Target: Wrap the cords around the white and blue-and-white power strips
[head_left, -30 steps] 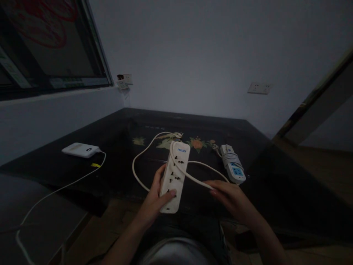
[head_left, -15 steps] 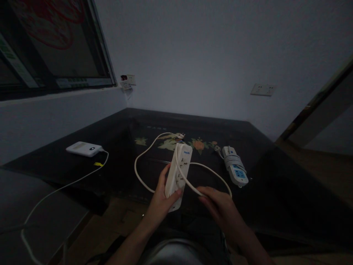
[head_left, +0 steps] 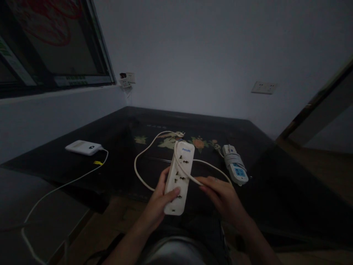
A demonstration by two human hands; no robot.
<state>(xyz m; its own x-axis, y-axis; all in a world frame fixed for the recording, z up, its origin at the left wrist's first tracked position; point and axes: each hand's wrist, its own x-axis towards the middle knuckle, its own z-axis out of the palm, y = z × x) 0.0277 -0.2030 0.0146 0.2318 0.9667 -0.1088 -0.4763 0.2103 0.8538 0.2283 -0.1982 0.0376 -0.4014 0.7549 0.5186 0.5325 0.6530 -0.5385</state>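
Note:
A white Philips power strip (head_left: 180, 165) is tilted up above the near edge of the dark table. My left hand (head_left: 162, 195) wraps its lower left side, with the thumb pressed on the socket face. From the strip's top end, its white cord (head_left: 183, 171) bends down across the sockets. My right hand (head_left: 217, 189) pinches that cord just right of the strip. More of the cord loops out to the left over the table, and its plug (head_left: 180, 134) lies on the tabletop beyond the strip. Another stretch curves behind the strip toward my right hand.
On the dark table (head_left: 165, 117) with painted flowers, a second power strip (head_left: 235, 165), wrapped in its own grey cord, lies at the right. A white device (head_left: 83, 148) with a cable (head_left: 63, 186) is at the left. Wall sockets (head_left: 264, 87) are behind.
The power strip has turned so its socket face shows more squarely. My right hand, still pinching the cord, has moved slightly upward.

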